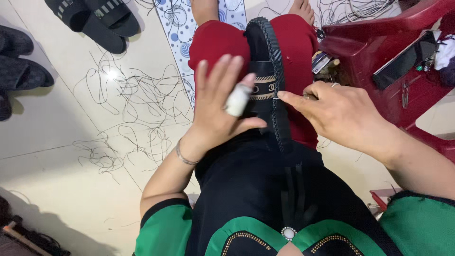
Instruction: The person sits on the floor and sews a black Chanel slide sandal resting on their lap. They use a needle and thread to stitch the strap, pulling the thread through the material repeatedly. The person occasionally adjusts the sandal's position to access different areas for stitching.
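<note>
Stitching hands on a black slipper across the lap.

Left hand (215, 106), one finger bandaged white, lies flat with fingers spread, pinning the slipper (268, 80) to the red-clad knees; right hand (332, 111), at three o'clock, pinches narrowly at its braided, ridged rim. Loose threads (128, 109) litter the tiles at nine o'clock.

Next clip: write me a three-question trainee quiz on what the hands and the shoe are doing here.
1. True or false: the left hand has a white wrap on one finger.
2. What does the right hand pinch against the black shoe? A) needle B) brush C) scissors
3. What litters the floor on the left?

Key
1. True.
2. A, at the shoe's braided edge.
3. Loose dark threads.
</note>
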